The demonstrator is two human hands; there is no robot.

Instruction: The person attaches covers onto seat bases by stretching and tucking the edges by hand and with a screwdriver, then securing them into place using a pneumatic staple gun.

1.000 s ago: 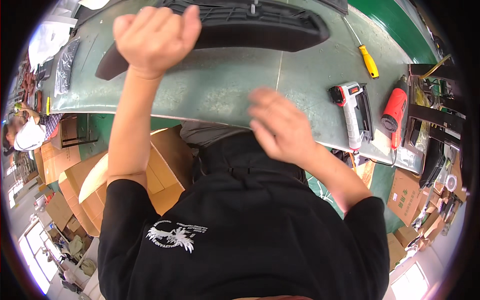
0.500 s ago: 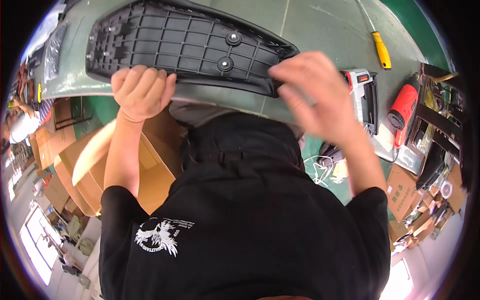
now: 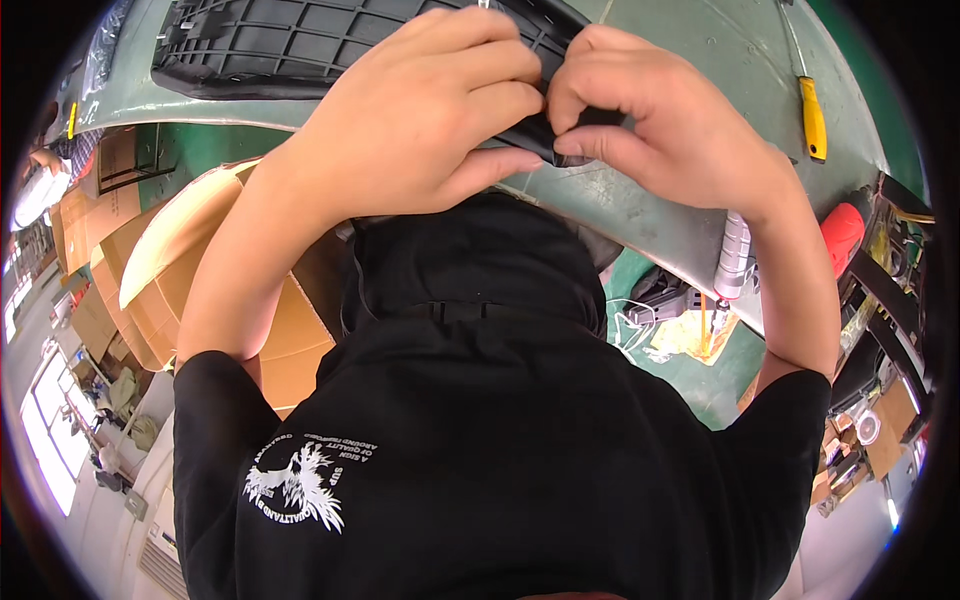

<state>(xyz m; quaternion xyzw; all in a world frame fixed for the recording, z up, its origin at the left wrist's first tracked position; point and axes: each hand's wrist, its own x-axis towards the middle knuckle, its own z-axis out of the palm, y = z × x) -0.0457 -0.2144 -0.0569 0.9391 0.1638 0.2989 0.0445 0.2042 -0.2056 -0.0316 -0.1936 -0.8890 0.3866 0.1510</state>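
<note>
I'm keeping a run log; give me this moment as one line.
left hand: over black ribbed panel | right hand: pinching panel's end | yellow-handled screwdriver: on table

The person wears a black shirt. Its short sleeves stop near the elbows. On its left side is a white bird with feathery wings and small white letters around it. Black cloth covers the lap.

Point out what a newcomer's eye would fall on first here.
Probably the left hand and right hand, large at top centre, close together by the right end of a black ribbed panel. Then the black shirt filling the lower middle, and the yellow-handled screwdriver at upper right, bright against the green tabletop.
</note>
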